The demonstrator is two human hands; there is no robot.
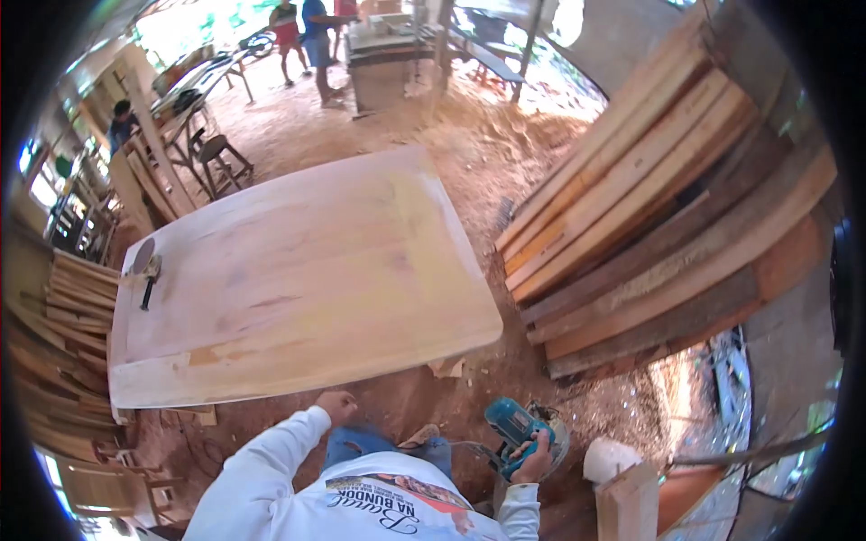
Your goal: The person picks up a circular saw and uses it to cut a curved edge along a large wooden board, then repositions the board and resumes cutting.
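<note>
A large pale wooden panel with rounded corners lies in front of me. My left hand is just below its near edge, fingers curled; whether anything is inside them is too small to tell. My right hand is wrapped round the handle of a teal power tool, held low beside my right leg, off the panel's near right corner. On the panel's left end rests a sander with a round disc and a black handle.
Long boards lean in a stack on the right. More timber is piled at the left. A stool and a workbench stand beyond the panel. Several people are in the background. An upright wooden post is at the lower right.
</note>
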